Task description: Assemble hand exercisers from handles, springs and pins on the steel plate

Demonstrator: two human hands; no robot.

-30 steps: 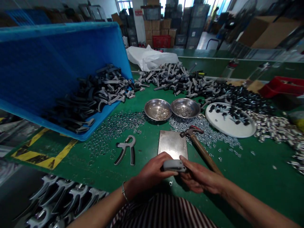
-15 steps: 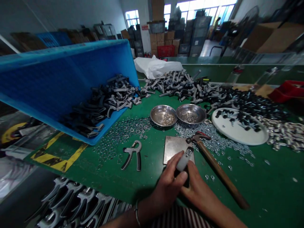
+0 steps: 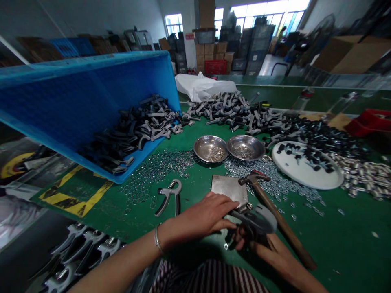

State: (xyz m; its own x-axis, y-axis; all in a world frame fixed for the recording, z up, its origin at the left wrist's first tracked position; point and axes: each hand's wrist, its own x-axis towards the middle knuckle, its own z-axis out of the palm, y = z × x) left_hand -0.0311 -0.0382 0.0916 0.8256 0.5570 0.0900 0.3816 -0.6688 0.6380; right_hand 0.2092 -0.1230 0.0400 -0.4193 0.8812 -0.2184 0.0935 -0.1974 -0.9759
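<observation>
A grey-and-black hand grip strengthener (image 3: 265, 219) is held above the near side of the metal plate (image 3: 227, 188), tilted on its side. My left hand (image 3: 210, 213) closes on its left end, fingertips by the metal spring. From below and the right, my right hand (image 3: 264, 248) wraps round its handles; the strengthener covers part of those fingers. Just right of it lies a hammer (image 3: 277, 215) with a wooden handle. Another hand grip strengthener (image 3: 169, 197) rests on the table left of my left hand. Under my hands sits a small metal nut (image 3: 226, 246).
A tipped blue crate (image 3: 76, 106) full of grip handles stands left. Two steel bowls (image 3: 210, 148) of small parts sit ahead, amid scattered rings and nuts. At right, a white plate (image 3: 305, 175) holds black-headed screws. More hand grip strengtheners (image 3: 88, 248) are stacked at lower left.
The strengthener has turned from upright onto its side and moved right. My left hand has shifted over its left end, and my right hand has moved right with it.
</observation>
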